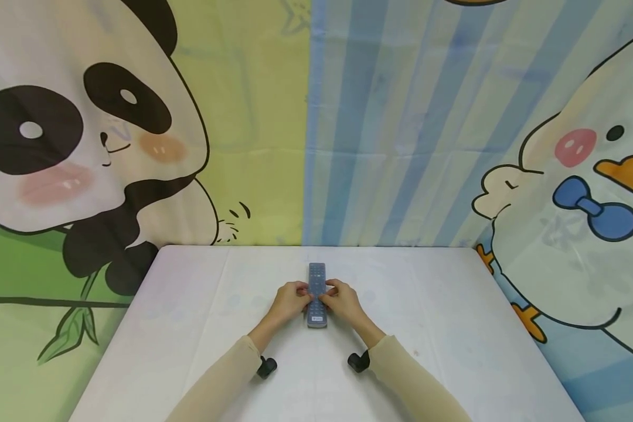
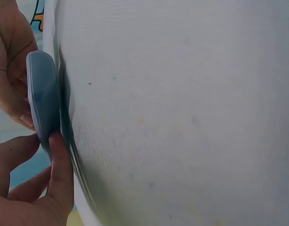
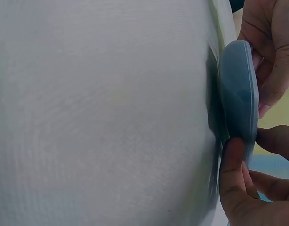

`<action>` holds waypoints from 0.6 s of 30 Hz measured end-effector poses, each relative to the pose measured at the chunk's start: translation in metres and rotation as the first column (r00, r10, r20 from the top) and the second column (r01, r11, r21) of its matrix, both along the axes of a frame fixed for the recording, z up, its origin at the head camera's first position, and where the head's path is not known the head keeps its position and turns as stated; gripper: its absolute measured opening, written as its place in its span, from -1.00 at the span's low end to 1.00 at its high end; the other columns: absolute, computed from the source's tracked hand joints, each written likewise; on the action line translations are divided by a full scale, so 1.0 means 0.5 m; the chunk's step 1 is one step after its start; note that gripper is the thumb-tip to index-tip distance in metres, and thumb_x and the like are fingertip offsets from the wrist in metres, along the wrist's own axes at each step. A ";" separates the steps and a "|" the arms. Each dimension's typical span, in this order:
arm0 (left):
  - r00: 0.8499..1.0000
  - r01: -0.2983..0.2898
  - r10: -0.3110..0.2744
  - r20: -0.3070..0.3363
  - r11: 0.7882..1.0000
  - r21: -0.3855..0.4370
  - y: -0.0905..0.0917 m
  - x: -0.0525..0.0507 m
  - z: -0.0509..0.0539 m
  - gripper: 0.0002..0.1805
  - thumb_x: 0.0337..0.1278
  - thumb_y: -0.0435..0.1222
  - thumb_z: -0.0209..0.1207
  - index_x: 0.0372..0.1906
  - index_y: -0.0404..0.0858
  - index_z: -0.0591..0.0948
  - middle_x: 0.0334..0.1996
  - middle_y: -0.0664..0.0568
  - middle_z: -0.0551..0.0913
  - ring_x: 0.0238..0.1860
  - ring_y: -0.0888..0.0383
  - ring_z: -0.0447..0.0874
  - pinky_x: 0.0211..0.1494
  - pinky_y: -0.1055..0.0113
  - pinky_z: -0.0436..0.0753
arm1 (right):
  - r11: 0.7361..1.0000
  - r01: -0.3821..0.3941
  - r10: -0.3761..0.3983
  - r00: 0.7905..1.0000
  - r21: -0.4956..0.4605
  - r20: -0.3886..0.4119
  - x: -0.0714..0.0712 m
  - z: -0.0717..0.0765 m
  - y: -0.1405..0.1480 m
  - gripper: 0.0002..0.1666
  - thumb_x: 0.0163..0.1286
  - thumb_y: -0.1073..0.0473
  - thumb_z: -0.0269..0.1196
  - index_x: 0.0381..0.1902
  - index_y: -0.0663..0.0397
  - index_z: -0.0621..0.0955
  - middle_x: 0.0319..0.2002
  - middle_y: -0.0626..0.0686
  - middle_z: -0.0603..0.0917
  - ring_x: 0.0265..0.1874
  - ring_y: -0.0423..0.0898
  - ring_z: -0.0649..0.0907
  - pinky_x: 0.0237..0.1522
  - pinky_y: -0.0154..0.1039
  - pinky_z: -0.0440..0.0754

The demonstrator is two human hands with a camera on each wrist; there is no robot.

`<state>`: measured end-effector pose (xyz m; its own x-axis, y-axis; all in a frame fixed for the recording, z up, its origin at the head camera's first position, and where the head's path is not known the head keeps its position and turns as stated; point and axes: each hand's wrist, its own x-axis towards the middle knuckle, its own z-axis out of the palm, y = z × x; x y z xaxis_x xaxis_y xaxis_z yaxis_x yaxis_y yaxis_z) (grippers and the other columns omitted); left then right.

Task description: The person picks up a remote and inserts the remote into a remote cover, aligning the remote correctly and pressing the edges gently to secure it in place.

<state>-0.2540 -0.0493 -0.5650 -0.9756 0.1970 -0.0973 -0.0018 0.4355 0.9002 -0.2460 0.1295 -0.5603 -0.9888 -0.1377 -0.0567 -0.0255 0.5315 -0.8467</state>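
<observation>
A grey-blue remote control (image 1: 317, 278) with rows of buttons points away from me at the middle of the white table. My left hand (image 1: 290, 300) pinches its left edge between thumb and fingers. On the opposite edge, my right hand (image 1: 344, 302) holds it the same way. In the left wrist view the rounded near end of the remote control (image 2: 44, 89) appears edge-on, just off the tabletop, its underside facing the cloth. The right wrist view shows that end of the remote control (image 3: 238, 89) too, with fingers on both sides.
The white-covered table (image 1: 232, 363) spreads around both arms. Behind it hangs a printed cloth with a panda (image 1: 163, 217) at left and a white duck (image 1: 548, 264) at right. A small black device (image 1: 266, 367) sits at the left wrist, another black device (image 1: 358, 362) at the right.
</observation>
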 end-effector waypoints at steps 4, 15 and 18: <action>1.000 0.006 -0.006 -0.001 1.000 -0.025 0.003 0.002 0.002 -0.59 0.24 -0.38 0.30 0.11 -0.53 0.58 -0.31 -0.06 0.67 -0.41 0.17 0.70 -0.38 0.36 0.69 | 1.000 -0.014 0.014 1.000 -0.003 0.000 0.001 -0.005 0.004 -0.44 0.35 0.25 0.36 0.25 0.36 0.50 -0.25 0.13 0.64 -0.52 -0.13 0.69 -0.46 -0.25 0.67; 0.999 -0.003 0.004 0.033 0.999 -0.033 0.003 -0.001 -0.007 -0.57 0.27 -0.32 0.30 0.14 -0.51 0.57 -0.24 -0.11 0.70 -0.38 0.16 0.71 -0.34 0.35 0.70 | 0.999 -0.024 0.023 0.999 0.026 0.025 -0.004 -0.012 0.012 -0.44 0.37 0.19 0.35 0.24 0.35 0.51 -0.26 0.10 0.66 -0.51 -0.13 0.67 -0.46 -0.26 0.66; 1.000 -0.014 0.015 0.023 0.999 -0.041 -0.003 0.005 -0.007 -0.56 0.28 -0.28 0.29 0.13 -0.49 0.57 -0.20 -0.13 0.71 -0.35 0.13 0.71 -0.33 0.32 0.69 | 0.999 -0.015 0.014 1.000 0.037 0.015 0.000 -0.009 0.019 -0.49 0.39 0.16 0.32 0.18 0.34 0.53 -0.26 0.09 0.65 -0.48 -0.14 0.66 -0.45 -0.28 0.63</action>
